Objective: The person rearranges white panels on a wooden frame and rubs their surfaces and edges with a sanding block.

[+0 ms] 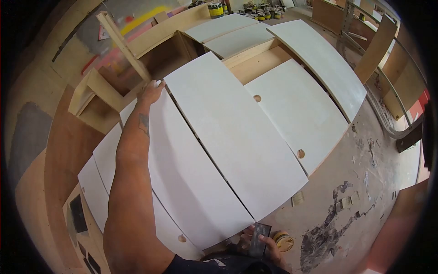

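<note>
My left arm reaches across the white panels, and my left hand [151,92] is closed at the far corner of one long white panel [191,182]. Its fingers curl at the edge, partly hidden; a small white piece shows by the fingertips. Near my body, below that panel's near end, my right hand [271,249] grips a dark flat rectangular block [260,239], with the thumb on top and fingers around the other side. Beside it, to the left of the gap, lies another long white panel [237,132].
More pale panels [324,68], some with round holes, rest around wooden cabinet frames [166,55]. A round tin [283,240] stands on the stained floor [337,196] near my right hand. Several paint cans [262,13] stand at the back. A metal ladder-like frame [388,68] is at right.
</note>
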Available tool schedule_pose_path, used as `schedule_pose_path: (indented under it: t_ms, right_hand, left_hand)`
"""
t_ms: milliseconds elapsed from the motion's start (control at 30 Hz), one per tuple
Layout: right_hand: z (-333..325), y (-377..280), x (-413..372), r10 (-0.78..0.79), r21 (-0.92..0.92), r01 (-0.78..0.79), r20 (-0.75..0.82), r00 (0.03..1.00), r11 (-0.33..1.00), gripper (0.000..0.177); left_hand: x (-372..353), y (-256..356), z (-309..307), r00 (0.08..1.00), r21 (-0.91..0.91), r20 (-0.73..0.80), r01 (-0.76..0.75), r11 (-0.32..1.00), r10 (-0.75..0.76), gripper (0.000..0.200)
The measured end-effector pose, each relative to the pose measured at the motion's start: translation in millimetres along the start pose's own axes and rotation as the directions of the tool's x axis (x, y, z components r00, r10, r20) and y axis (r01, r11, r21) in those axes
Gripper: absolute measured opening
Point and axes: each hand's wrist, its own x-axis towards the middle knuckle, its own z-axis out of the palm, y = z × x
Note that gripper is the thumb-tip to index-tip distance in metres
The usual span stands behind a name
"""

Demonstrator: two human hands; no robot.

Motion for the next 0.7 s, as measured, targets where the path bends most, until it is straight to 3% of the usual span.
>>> schedule_pose_path:
  t_ms: [233,333,433,500,533,633,700]
  right_hand:
    - [28.6,1.1,-6.9,-0.048,0.171,0.055,-0.047,0.998,0.984,0.072]
    - [9.6,20.7,-4.8,-0.059,0.261,0.041,0.06,0.996,0.965,0.069]
    - [-26.1,55.4,-12.1,-0.18,0.14,0.182,-0.021,0.983,0.973,0.056]
    - [-104.7,128.6,-1.7,-0.389,-0.063,0.385,-0.059,0.919,0.921,0.048]
    - [-173.6,180.0,15.0,-0.515,-0.198,0.497,-0.045,0.856,0.845,0.045]
    - [-59.7,101.2,-47.7,-0.481,-0.134,0.466,-0.122,0.868,0.875,0.049]
    - [-30.1,87.3,-68.0,-0.52,-0.185,0.495,-0.128,0.844,0.849,0.052]
  left_hand:
    - [-28.9,28.0,-51.5,0.987,0.029,-0.055,0.156,0.987,-0.154,0.102]
    - [-29.3,20.8,-69.0,0.981,-0.041,-0.076,0.173,0.984,-0.176,0.099]
    - [5.3,-7.9,-74.5,0.982,-0.183,-0.12,0.125,0.975,-0.148,0.096]
    - [19.4,-21.8,-84.2,0.981,-0.354,-0.162,0.047,0.934,-0.111,0.095]
    - [16.8,-23.9,-96.3,0.977,-0.462,-0.191,-0.007,0.887,-0.092,0.095]
    - [-5.5,-21.8,-150.2,0.954,-0.601,-0.272,-0.067,0.796,-0.126,0.092]
    - [-18.5,-20.9,-178.8,0.948,-0.675,-0.299,-0.131,0.726,-0.107,0.088]
